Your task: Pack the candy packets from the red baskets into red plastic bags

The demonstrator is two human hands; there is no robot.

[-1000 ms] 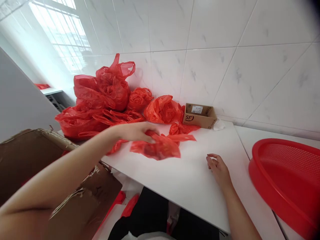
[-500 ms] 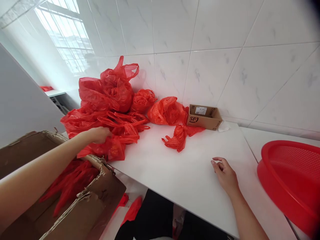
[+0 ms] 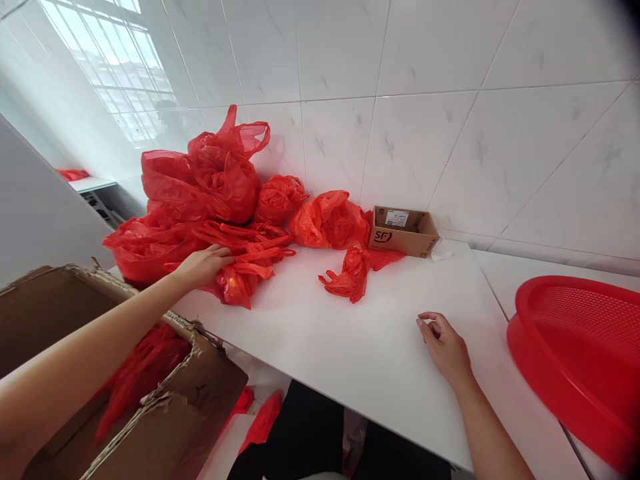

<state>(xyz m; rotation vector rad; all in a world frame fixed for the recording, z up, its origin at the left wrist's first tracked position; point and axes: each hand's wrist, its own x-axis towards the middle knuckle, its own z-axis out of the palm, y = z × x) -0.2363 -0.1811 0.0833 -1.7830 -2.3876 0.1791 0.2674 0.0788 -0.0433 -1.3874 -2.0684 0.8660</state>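
My left hand (image 3: pixel 203 265) lies on a crumpled red plastic bag (image 3: pixel 239 275) at the near edge of a big pile of red plastic bags (image 3: pixel 200 193) on the white table (image 3: pixel 350 347). Its fingers are stretched over the plastic, not clearly gripping. My right hand (image 3: pixel 445 347) rests on the table to the right, fingers loosely curled with nothing in them. A lone small red bag (image 3: pixel 350 277) lies between the two hands.
A torn cardboard box (image 3: pixel 165 413) with red bags inside stands at lower left, below the table edge. A small open carton (image 3: pixel 403 230) sits against the tiled wall. A red plastic basket (image 3: pixel 575 360) is at the right.
My left hand dragged a red bag leftward from the table's middle to the pile by the box and now rests there. My right hand barely moved.
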